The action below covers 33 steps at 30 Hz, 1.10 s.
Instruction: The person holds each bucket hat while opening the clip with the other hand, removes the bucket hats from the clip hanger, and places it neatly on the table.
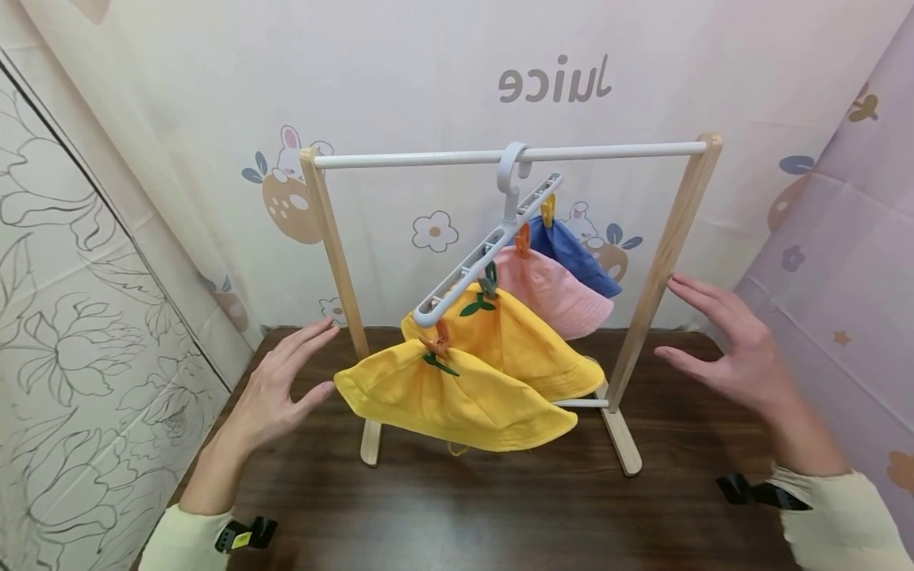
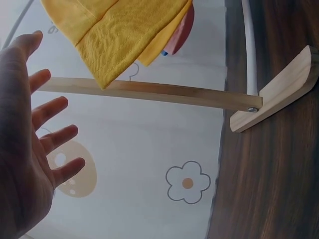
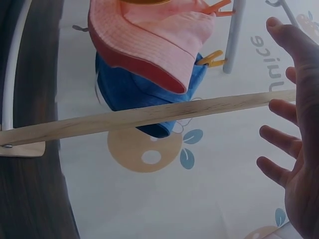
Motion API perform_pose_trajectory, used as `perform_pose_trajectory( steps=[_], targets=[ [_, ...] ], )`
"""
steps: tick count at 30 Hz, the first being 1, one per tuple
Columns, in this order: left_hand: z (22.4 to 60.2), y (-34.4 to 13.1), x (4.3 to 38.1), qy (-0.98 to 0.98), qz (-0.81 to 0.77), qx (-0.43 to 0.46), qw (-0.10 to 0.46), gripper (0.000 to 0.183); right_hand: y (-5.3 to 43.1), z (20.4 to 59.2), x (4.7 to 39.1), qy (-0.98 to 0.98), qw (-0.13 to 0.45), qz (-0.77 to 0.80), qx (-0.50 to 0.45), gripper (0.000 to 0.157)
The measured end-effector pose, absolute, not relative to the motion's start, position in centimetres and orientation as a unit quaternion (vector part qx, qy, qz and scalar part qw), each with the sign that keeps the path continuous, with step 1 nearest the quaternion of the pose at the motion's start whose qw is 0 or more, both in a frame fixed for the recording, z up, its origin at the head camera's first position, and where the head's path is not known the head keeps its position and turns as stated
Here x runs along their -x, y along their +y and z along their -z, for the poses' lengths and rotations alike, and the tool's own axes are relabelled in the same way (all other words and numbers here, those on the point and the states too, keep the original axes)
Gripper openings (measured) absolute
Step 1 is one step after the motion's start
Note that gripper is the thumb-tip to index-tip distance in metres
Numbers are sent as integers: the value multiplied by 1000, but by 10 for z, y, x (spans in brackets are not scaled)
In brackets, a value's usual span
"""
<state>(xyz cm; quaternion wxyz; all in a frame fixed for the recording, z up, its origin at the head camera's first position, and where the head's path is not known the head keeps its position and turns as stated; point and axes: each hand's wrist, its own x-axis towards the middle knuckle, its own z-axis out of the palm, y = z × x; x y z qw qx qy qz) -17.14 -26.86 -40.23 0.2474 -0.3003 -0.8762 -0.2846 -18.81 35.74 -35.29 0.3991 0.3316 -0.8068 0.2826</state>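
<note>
From the head camera, a wooden clothes rack (image 1: 336,246) stands toward the back edge of a dark wood-grain worktop (image 1: 443,515), midway between its sides. A pale grey clip hanger (image 1: 510,226) hooks over the white rail (image 1: 414,159), its near end slanting left. Four bucket hats hang from it in a row: a front yellow hat (image 1: 457,396), a second yellow hat (image 1: 535,349), a pink hat (image 1: 553,289) and, farthest back, a blue hat (image 1: 581,258). Only this view shows the green leaf trims (image 1: 478,304) on both yellow hats.

The left wrist view adds a screw (image 2: 252,109) at the base of the left post, with the front yellow brim overlapping that post higher up. The right wrist view instead shows the pink hat's darker underside, and the blue hat passing partly behind the right post (image 3: 164,112).

The hands are well apart, one at each side of the rack. The left hand (image 1: 278,388) has fingers spread, thumb held away, beside the front yellow brim. The right hand (image 1: 743,353) mirrors it, fingers extended toward the right post; whether the fingertips touch the wood cannot be told.
</note>
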Motion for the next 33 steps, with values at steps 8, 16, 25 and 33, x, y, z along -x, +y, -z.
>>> perform_pose_trajectory(
  steps=[8,16,25,33],
  targets=[
    [401,-270,171,-877,290,298,241,80,353,351,185,-805,398,-281,-340,96],
    [401,-266,170,-871,313,303,227,78,348,357,185,-807,384,-288,-345,95],
    [400,-261,172,-857,334,320,228,76,343,355,183,-798,384,-307,-348,96],
    [399,-257,170,-855,338,324,224,76,339,355,182,-798,374,-314,-354,95]
  ],
)
